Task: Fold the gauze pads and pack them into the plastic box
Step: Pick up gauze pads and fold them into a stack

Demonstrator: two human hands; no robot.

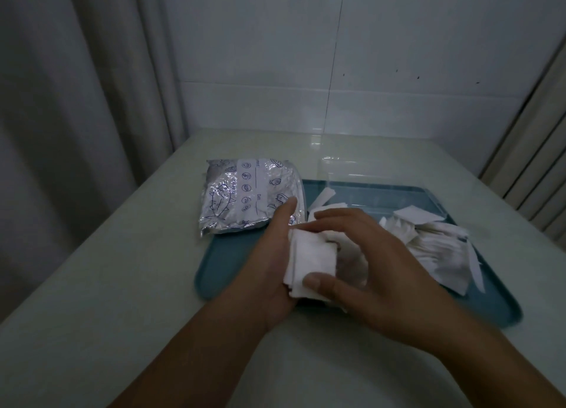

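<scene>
A folded white gauze pad (311,262) lies on the flat left hand (272,273) above a teal tray (226,266), pinched by the right hand (376,266) between thumb and fingers. Loose gauze pads (435,248) are heaped on the tray's right; a silver foil bag (242,196) overlaps the tray's left corner on the table (122,285).

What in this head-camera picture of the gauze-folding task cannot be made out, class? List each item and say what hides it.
- Plastic box: clear walls nearly invisible in dim light; its contents cannot be judged.
- Folded gauze pad: number of folds hidden by the right hand and left hand.
- Loose gauze pile: count unclear, pieces overlap.
- Foil bag: print too small to read.
- Tray: middle covered by both hands.
</scene>
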